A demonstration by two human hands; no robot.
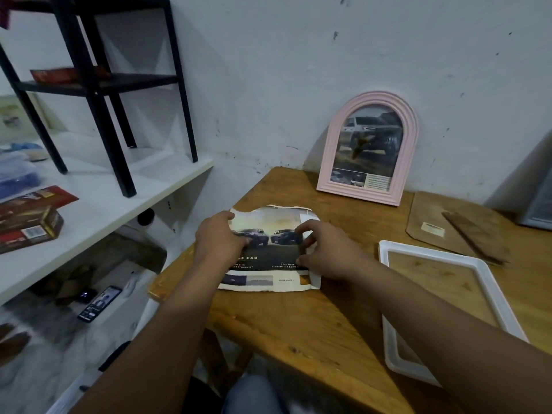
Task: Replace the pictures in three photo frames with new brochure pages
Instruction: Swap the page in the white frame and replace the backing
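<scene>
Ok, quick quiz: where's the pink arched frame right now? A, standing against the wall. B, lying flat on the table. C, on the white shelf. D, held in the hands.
A: the pink arched frame stands upright on the wooden table, leaning against the wall.

Both hands, left hand (219, 240) and right hand (328, 252), press a brochure page (268, 264) onto the wooden table (298, 324).

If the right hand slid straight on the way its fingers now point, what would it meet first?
The right hand points leftward across the brochure page on the wooden table, so it would most likely meet the left hand, which presses the page's other side. Depth is hard to judge here.
</scene>
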